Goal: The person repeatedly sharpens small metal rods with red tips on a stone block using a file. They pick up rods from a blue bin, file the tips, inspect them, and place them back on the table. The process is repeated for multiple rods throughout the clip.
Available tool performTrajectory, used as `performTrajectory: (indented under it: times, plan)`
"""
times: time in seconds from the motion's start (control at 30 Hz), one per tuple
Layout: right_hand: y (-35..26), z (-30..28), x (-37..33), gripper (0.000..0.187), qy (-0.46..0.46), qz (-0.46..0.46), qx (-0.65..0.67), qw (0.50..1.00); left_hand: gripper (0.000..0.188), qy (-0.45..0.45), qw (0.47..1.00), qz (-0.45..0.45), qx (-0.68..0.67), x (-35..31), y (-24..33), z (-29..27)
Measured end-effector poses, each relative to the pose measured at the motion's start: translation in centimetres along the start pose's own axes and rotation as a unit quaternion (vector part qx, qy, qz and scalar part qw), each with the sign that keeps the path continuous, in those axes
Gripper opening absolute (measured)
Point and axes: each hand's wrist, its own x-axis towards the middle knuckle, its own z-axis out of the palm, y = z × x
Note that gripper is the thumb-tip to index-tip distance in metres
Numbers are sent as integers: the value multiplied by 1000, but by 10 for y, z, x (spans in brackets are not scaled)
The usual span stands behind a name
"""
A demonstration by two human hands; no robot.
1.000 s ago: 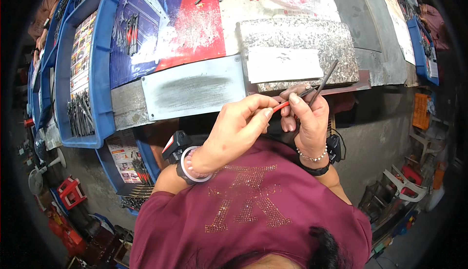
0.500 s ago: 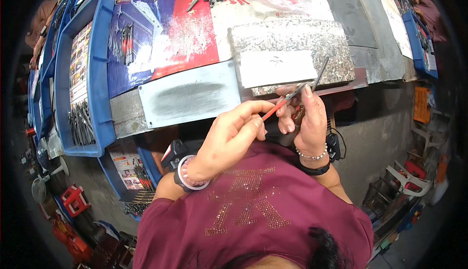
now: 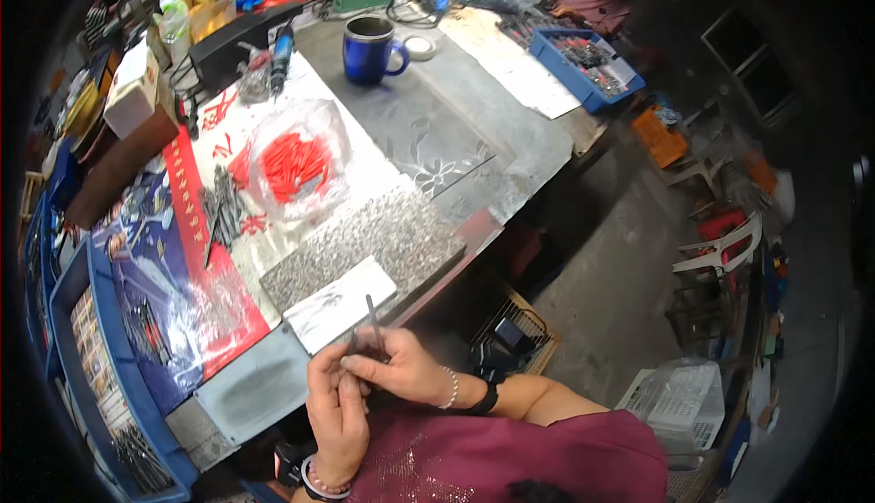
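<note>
My right hand (image 3: 401, 368) is closed, and a thin dark metal rod (image 3: 371, 310) sticks up out of its fingers. My left hand (image 3: 335, 412) is bent up against it, fingers curled in around the same spot. What lies between the fingertips is small, blurred and mostly covered. Just beyond the hands, a sheet of white paper (image 3: 342, 302) lies on the near edge of a speckled stone slab (image 3: 392, 239). Left of the paper is a pale plate (image 3: 255, 389) with a dark smudge.
A plastic bag of red pieces (image 3: 296, 168) lies beyond the slab, beside a pile of dark metal rods (image 3: 223, 211). Farther back stand a blue mug (image 3: 366, 58) and a blue parts bin (image 3: 583, 70). A long blue tray (image 3: 105, 321) borders the left side.
My view has swung toward the right, bringing in the mug and floor. The hands have drawn closer together, and the tool's red part, visible earlier, no longer shows.
</note>
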Motion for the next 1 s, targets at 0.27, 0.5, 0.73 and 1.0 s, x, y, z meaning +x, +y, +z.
performTrajectory:
  times: [0.27, 0.5, 0.73, 1.0]
  plan:
    - [15, -8, 8, 26, 75, -333, -329, 881, 27, 72, 991, 77, -81, -3, -19, 26]
    - [9, -7, 4, 27, 52, -246, -214, 944, 23, 70, 978, 43, -191, -9, -12, 24]
    - [5, -5, 9, 21, 78, -370, -361, 852, 21, 101, 980, 64, -160, -5, -13, 30]
    - [3, -7, 3, 20, 93, -245, -228, 938, 20, 72, 986, 68, -134, -8, -18, 26]
